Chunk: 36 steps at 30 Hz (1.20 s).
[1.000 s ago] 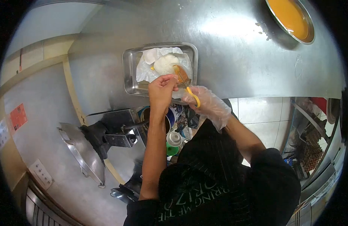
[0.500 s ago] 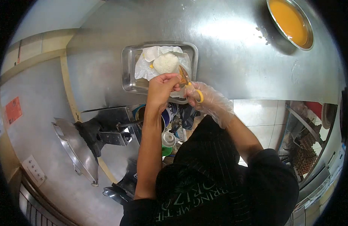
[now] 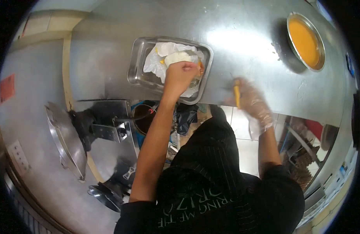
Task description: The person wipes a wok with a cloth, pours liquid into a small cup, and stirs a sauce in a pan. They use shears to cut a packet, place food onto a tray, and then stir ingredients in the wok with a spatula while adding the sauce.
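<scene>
My bare left hand (image 3: 182,78) is over a metal tray (image 3: 139,74), its fingers closed on something small I cannot make out. Beneath it, crumpled white paper (image 3: 154,62) lies in the tray with a round white food item (image 3: 176,57) on top, partly hidden by the hand. Brownish-orange bits show beside my fingertips. To the right, my right hand (image 3: 252,101), in a clear plastic glove and blurred, is closed on scissors with yellow handles (image 3: 237,93) near the counter's front edge.
A metal bowl of orange liquid (image 3: 304,43) stands at the back right of the steel counter (image 3: 242,58). A large wok (image 3: 67,140) is at the left beside a burner. Below the counter edge are a bucket and a black bag (image 3: 186,119).
My right hand has moved right, away from the tray, with the scissors. My left hand stays at the food. The view has shifted slightly.
</scene>
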### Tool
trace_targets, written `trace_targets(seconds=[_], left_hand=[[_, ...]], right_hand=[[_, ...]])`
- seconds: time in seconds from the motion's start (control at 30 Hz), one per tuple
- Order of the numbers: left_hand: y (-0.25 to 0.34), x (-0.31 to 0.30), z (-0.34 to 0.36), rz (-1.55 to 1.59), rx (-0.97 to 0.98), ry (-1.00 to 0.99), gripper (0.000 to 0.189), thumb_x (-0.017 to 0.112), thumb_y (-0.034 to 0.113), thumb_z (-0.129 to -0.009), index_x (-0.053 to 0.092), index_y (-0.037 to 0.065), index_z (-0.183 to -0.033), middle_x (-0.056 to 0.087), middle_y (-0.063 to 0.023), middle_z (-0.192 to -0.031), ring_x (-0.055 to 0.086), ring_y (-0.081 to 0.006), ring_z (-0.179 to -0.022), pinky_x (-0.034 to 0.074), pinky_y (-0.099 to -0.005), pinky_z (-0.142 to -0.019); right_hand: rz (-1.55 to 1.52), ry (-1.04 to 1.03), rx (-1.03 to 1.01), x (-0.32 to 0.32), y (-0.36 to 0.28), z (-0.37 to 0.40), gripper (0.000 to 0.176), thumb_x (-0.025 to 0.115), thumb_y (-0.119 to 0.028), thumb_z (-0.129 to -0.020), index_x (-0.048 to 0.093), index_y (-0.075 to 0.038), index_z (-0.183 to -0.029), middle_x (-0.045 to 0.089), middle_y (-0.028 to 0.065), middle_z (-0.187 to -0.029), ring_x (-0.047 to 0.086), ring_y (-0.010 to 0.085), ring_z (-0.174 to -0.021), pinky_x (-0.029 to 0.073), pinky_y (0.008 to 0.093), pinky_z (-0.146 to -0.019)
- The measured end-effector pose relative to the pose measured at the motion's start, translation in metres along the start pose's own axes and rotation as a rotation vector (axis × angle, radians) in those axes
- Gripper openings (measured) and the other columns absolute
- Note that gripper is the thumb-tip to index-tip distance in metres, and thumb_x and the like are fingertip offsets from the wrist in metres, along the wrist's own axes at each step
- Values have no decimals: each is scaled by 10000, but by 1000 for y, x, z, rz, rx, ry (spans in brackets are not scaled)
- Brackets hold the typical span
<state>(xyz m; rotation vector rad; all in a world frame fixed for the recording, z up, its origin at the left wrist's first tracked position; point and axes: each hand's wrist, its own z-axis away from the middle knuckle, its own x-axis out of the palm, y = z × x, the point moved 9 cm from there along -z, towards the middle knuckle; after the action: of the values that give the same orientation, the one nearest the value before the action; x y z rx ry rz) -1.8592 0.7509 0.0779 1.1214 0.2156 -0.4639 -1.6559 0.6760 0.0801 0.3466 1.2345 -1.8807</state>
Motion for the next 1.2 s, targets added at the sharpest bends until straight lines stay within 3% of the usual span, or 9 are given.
trace_targets(seconds=[0.07, 0.27, 0.37, 0.5, 0.57, 0.63, 0.93, 1.03, 1.2], left_hand=[[-3, 3, 4, 34, 32, 17, 317, 681, 236, -771, 644, -29, -941, 654, -65, -738, 582, -99, -635, 452, -235, -577], [-37, -67, 32, 212, 65, 347, 193, 650, 158, -813, 656, 3, -929, 648, -29, -774, 562, -77, -663, 448, -233, -600], [-72, -134, 40, 201, 100, 622, 205, 647, 165, -813, 647, 36, -972, 646, -64, -896, 587, -130, -832, 457, -262, -758], [-60, -193, 34, -322, 171, 914, 347, 627, 303, -817, 632, 17, -1014, 615, -156, -1026, 578, -252, -942, 438, -350, -848], [-63, -203, 18, -463, 204, 956, 452, 596, 397, -824, 620, 2, -1042, 587, -197, -1094, 558, -306, -998, 414, -381, -893], [-95, -207, -9, -302, 43, 785, 518, 553, 453, -836, 605, -5, -1073, 591, -200, -1094, 558, -309, -1005, 406, -366, -897], [-150, -180, 50, 222, -219, 623, 545, 507, 464, -870, 580, -30, -1090, 616, -166, -1040, 562, -235, -991, 394, -318, -884], [-170, -164, 101, 378, -221, 691, 525, 514, 444, -874, 574, -30, -1092, 613, -143, -1038, 557, -205, -976, 396, -305, -874], [-195, -143, 233, 533, -239, 855, 456, 524, 402, -877, 575, -4, -1078, 612, -95, -987, 546, -160, -930, 404, -277, -834]], right_hand=[[168, 386, -43, -48, 7, 5, 586, 687, -336, -755, 458, -9, -1183, 611, 151, -996, 608, 267, -926, 490, 375, -817], [578, 172, 37, -58, 21, -35, 466, 596, -271, -816, 476, -16, -1188, 609, 182, -1010, 604, 294, -929, 478, 367, -811], [559, 448, -104, -78, 16, -29, 339, 575, -278, -840, 561, -17, -1055, 633, 182, -923, 629, 281, -860, 495, 373, -757], [114, 545, -10, -66, 10, -28, 307, 562, -316, -876, 611, -18, -933, 635, 176, -762, 637, 228, -700, 522, 315, -602], [-949, 308, 130, 8, 16, -37, 413, 530, -380, -903, 553, 21, -1001, 606, 94, -787, 576, 144, -633, 491, 263, -510], [-1478, 223, 222, 66, 0, -49, 477, 455, -455, -920, 493, -12, -1093, 572, 67, -863, 518, 117, -685, 494, 278, -647], [-1548, 403, 214, 95, 16, -93, 512, 387, -510, -925, 487, -35, -1086, 509, 72, -1022, 477, 176, -948, 388, 351, -881], [-1362, 340, 158, 76, -14, -63, 611, 328, -491, -941, 504, 47, -1171, 551, 108, -1050, 519, 189, -954, 402, 307, -880], [-1114, 265, 68, 73, -42, -7, 440, 453, -470, -915, 522, -37, -953, 527, 53, -878, 488, 161, -820, 421, 308, -796]])
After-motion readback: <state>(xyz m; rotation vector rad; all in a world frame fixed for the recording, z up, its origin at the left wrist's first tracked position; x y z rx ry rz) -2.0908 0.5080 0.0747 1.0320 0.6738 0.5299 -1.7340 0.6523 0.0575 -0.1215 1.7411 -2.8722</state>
